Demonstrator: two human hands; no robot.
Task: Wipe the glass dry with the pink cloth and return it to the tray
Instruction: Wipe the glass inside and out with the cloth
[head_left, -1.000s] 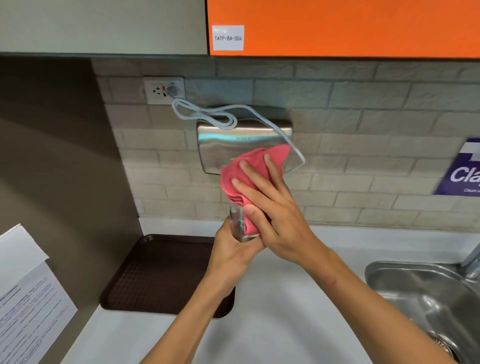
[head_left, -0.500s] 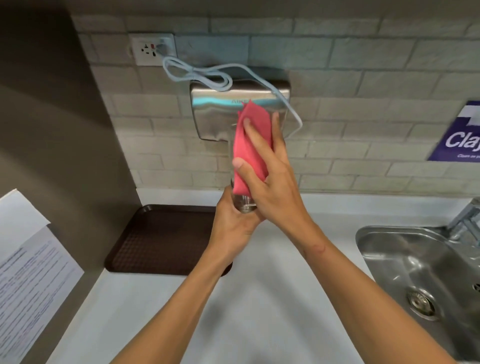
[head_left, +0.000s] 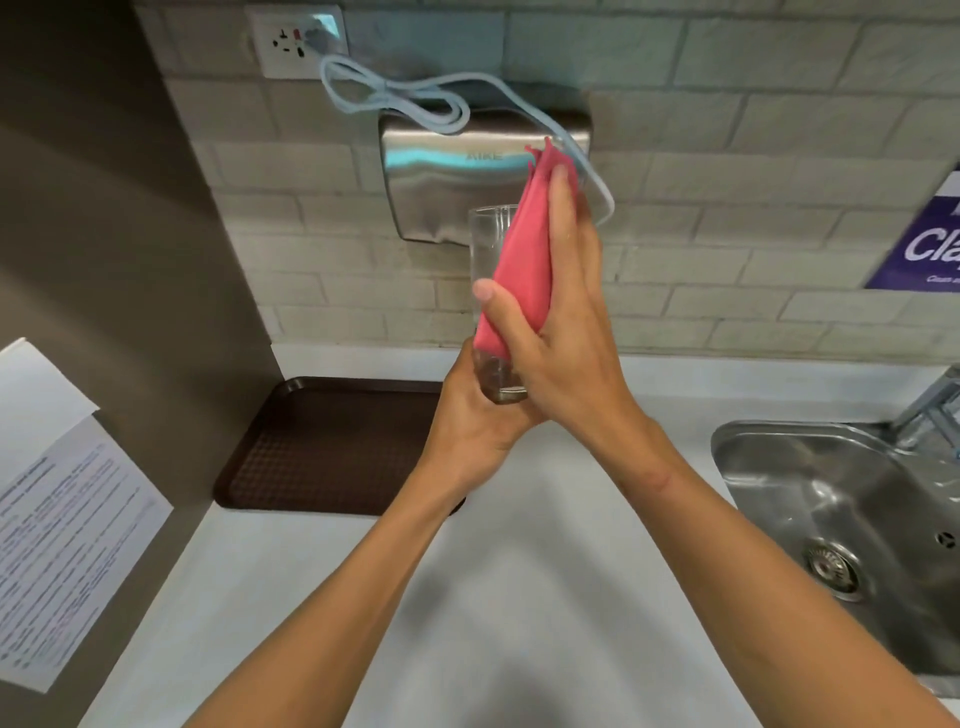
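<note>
A tall clear glass (head_left: 485, 244) stands upright in the air above the counter, gripped at its base by my left hand (head_left: 475, 431). My right hand (head_left: 563, 322) presses the pink cloth (head_left: 517, 270) flat against the glass's right side, fingers stretched up along it and the thumb across the front. The cloth covers most of that side and pokes above the rim. The brown tray (head_left: 332, 447) lies on the counter to the left, below and behind my left forearm, with nothing visible on it.
A steel hand dryer (head_left: 441, 192) with a looped cable hangs on the tiled wall right behind the glass. A steel sink (head_left: 831, 493) and tap are at the right. A printed paper sheet (head_left: 62, 509) is on the dark left wall. The white counter (head_left: 493, 597) stretches below.
The cloth has slid up the side of the glass and my right hand has stretched flatter along it. More of the glass's left side and rim shows now. The camera has tilted downward.
</note>
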